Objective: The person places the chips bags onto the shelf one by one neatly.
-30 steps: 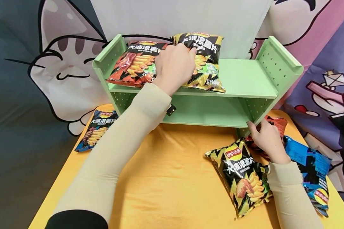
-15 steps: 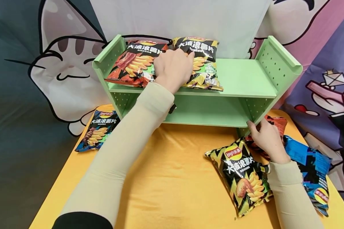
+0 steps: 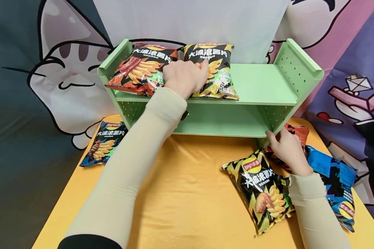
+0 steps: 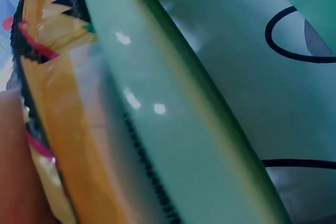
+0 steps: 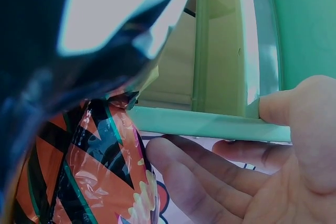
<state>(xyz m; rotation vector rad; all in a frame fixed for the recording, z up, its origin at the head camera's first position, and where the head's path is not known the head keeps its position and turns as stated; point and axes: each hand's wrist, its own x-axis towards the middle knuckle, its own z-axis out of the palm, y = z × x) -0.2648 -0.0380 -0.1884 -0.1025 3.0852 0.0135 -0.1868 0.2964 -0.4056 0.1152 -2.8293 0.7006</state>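
On the upper tier of a green shelf [image 3: 258,84] stand a red-and-black chip bag [image 3: 140,71] and a gold-and-black chip bag [image 3: 219,79], both leaning back. My left hand [image 3: 184,77] grips the gold-and-black bag at its left side, thumb over its front; the other fingertips are hidden between the bags. In the left wrist view a bag's crimped edge [image 4: 31,114] runs beside that hand. My right hand [image 3: 288,150] holds the shelf's lower right corner. The right wrist view has its thumb [image 5: 275,109] above the green board [image 5: 210,123] and its fingers beneath.
Another gold-and-black chip bag [image 3: 261,193] lies on the yellow table [image 3: 180,193] by my right forearm. A red bag [image 3: 299,135] and a blue bag [image 3: 336,183] lie beyond it. At the left table edge lies a blue-and-black bag [image 3: 106,145].
The gold-and-black bag on the shelf has come down and slightly left with my left hand, and its top sits lower. My right hand stays at the shelf corner.
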